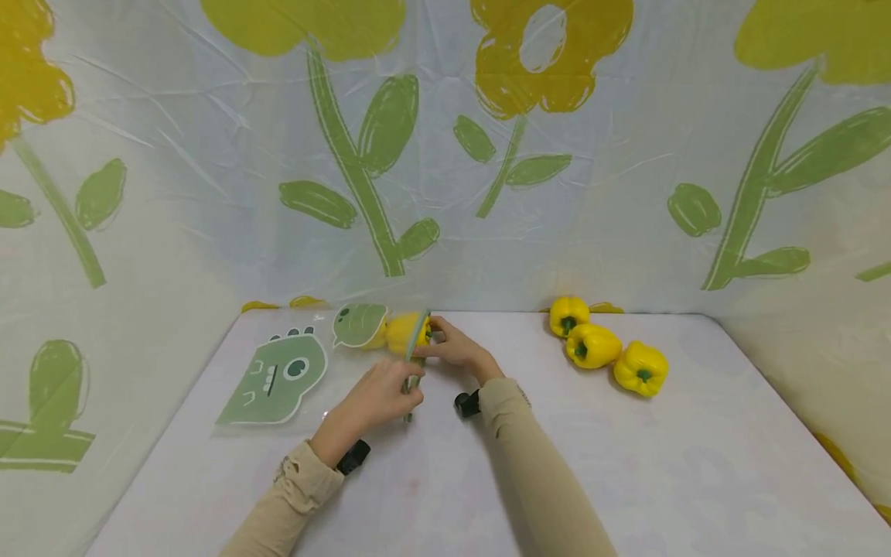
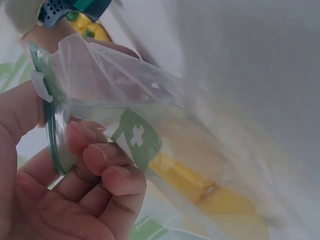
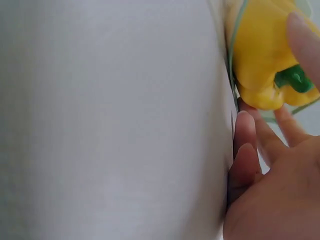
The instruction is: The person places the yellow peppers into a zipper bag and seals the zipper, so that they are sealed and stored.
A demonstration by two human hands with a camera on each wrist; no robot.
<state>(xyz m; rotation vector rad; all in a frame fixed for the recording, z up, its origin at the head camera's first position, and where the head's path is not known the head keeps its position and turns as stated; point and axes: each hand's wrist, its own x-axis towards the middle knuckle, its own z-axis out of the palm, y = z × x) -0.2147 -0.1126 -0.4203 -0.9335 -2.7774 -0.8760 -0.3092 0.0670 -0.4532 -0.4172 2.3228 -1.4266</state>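
A clear zip bag [image 1: 291, 379] with green monster prints lies on the table, its green-edged mouth facing right. My left hand [image 1: 379, 394] pinches the near part of that mouth, and a white slider [image 2: 42, 86] sits on the zip strip beside the thumb. At the far part of the mouth is a yellow bell pepper [image 1: 404, 333], mostly inside the bag, green stem outward. My right hand [image 1: 455, 346] holds this pepper at its stem end, thumb on one side and fingers on the other; some fingertips are hidden. More yellow shows deeper in the bag, behind a print.
Three yellow bell peppers stand in a slanting row at the back right: one at the rear [image 1: 569, 316], one in the middle [image 1: 592, 346] and one nearer [image 1: 641, 369]. A flower-printed cloth [image 1: 445, 255] hangs behind the white table [image 1: 696, 480].
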